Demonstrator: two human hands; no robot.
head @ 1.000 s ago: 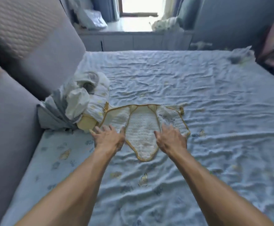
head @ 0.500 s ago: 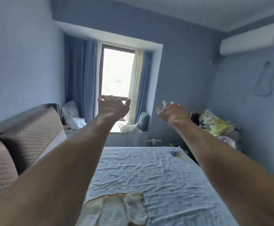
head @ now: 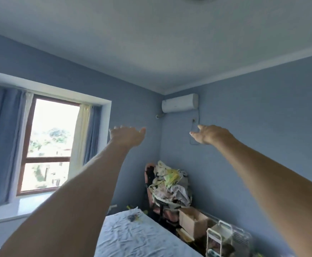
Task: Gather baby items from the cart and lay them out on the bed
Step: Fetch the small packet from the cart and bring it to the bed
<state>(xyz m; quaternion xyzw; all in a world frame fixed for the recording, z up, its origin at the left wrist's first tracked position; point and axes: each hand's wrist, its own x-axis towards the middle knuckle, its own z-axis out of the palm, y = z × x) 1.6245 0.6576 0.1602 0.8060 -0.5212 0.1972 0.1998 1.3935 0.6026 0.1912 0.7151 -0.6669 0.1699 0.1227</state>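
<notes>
Both arms are lifting away from the bed (head: 132,238) and the head is turning up and to the right, so the cream garment that was spread flat under the palms one second ago is no longer showing. The left hand (head: 127,135) and the right hand (head: 209,134) are hanging in the air in front of the blue wall, each grip released, fingers spread and holding nothing. The white cart (head: 225,240) is standing at the lower right, just beside the bed, with thin white bars; what is lying inside it is too blurred to tell. I am judging that one item is already laid out and more are waiting in the cart. The bed sheet is looking pale blue, soft and wrinkled. A cardboard box (head: 192,219) is sitting behind the cart.
</notes>
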